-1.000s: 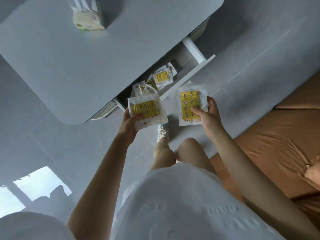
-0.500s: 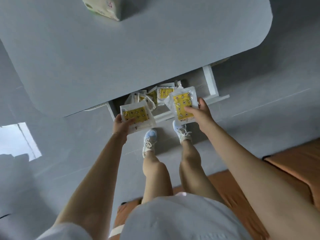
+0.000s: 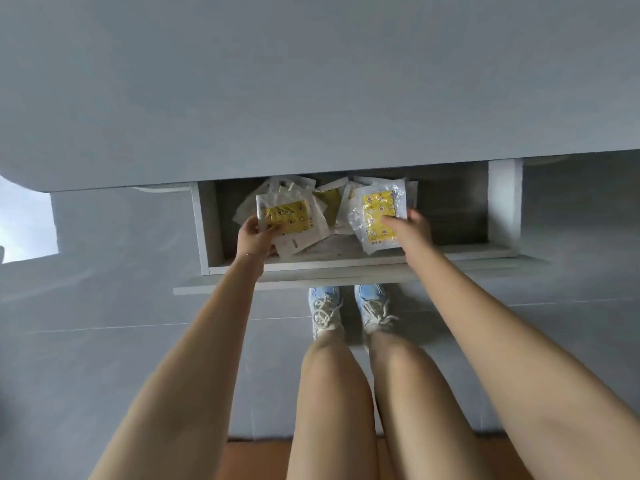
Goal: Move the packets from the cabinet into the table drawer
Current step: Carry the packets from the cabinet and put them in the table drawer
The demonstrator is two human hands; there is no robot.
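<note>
Two hands, two held packets, one drawer

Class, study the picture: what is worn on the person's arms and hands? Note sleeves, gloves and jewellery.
No sleeves show: left arm and right arm are bare to the picture's edge. The left hand and right hand wear no gloves. A thin bracelet seems to circle the left wrist.

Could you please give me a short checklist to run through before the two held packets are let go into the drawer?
1. Drawer pulled open: ok.
2. Left hand grips left packet within the drawer's outline: ok.
3. Right hand grips right packet within the drawer's outline: ok.
4. Free room at the drawer's right end: ok.
5. Held packets resting on the packet pile: cannot tell.
</note>
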